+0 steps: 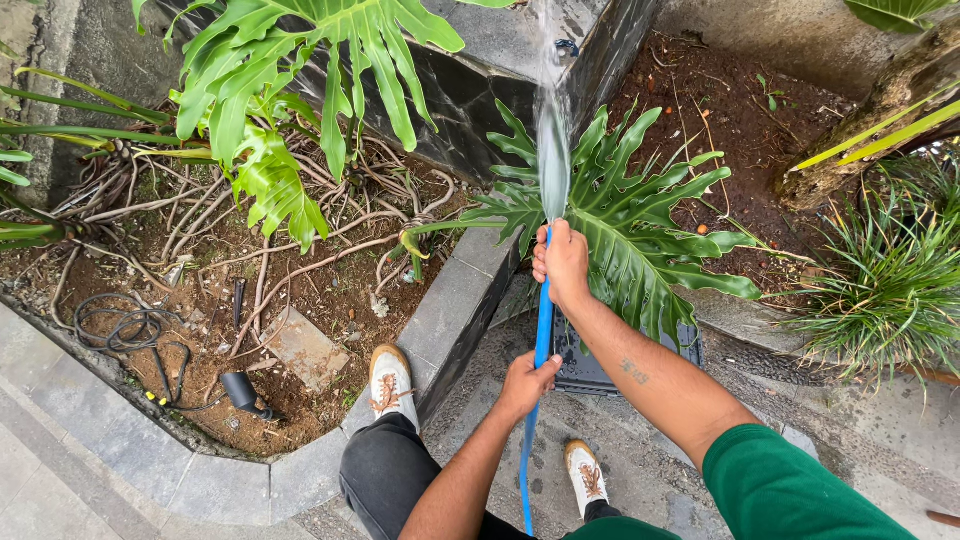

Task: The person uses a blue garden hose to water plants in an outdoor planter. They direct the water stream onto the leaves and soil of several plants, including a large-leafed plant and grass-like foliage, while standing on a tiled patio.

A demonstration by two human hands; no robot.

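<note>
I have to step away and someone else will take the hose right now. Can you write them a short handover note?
Right hand: closed around the tip of the blue hose, with water spraying up and forward from it.
Left hand: gripping the hose lower down.
Spray passes over the big split-leaf plant toward the dark stone wall.
Done: that wall looks wet.
Left: the left bed's soil near the roots looks fairly dry; the right bed is hard to judge.
</note>
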